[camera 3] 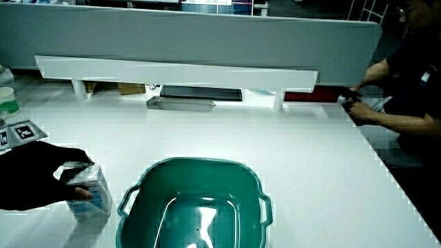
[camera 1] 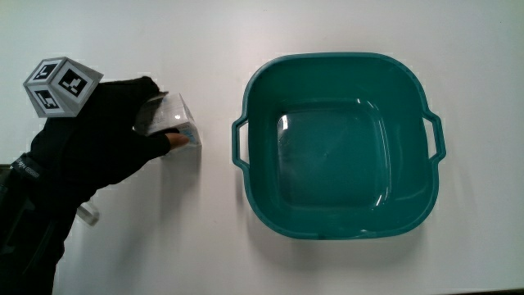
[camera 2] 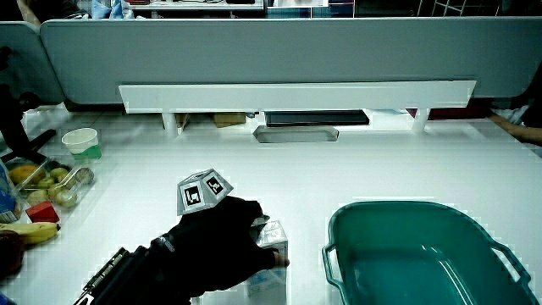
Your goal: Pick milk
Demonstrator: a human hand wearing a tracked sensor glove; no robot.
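A small white and blue milk carton (camera 1: 173, 121) stands on the white table beside the teal basin (camera 1: 340, 225). The gloved hand (camera 1: 115, 135) wraps around the carton, fingers curled over its top and thumb pressed on its side. In both side views the carton (camera 2: 271, 254) (camera 3: 91, 195) still rests on the table, with the hand (camera 2: 222, 246) (camera 3: 41, 180) closed around it. The patterned cube (camera 1: 61, 86) sits on the back of the hand. Part of the carton is hidden under the fingers.
The teal basin with two handles holds nothing inside. In a side view, a tray of fruit (camera 2: 47, 186), a banana (camera 2: 25, 231) and a white cup (camera 2: 81, 141) stand at the table's edge. A low white shelf (camera 2: 296, 95) runs along the grey partition.
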